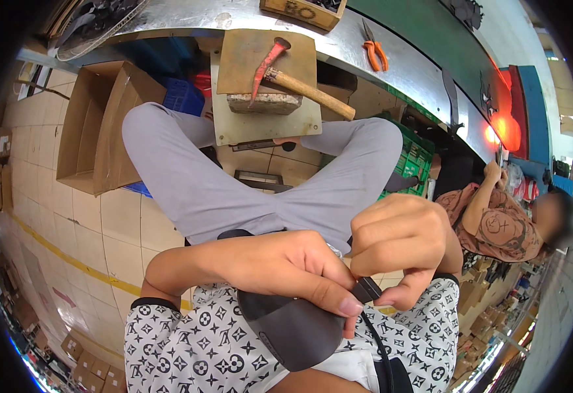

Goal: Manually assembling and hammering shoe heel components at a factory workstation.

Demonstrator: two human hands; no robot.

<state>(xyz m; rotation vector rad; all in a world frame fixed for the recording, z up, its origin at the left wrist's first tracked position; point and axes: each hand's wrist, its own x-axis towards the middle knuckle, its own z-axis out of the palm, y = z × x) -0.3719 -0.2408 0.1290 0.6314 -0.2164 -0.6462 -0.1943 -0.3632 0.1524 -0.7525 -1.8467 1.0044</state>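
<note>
My left hand [289, 268] reaches across my lap with its thumb and fingers closed around a small black block [367, 289]. A thin black cord [379, 342] runs down from beside that block. Just under my left hand is a dark, smooth, rounded piece [294, 331] against my patterned shirt; whether the hand touches it I cannot tell. My right hand [401, 245] has curled fingers, and its thumb and fingertip press at the right end of the same block. Beyond my knees, a hammer [309, 93] with a red head and wooden handle lies on a brown sheet [234, 59].
The sheet lies over a worn block [265, 103] on a small stand [303, 124]. Orange-handled pliers [375, 56] and a wooden box [306, 10] rest on the metal bench [404, 62]. A cardboard box [96, 128] stands left, a green crate [417, 154] right. Another person [496, 219] sits at right.
</note>
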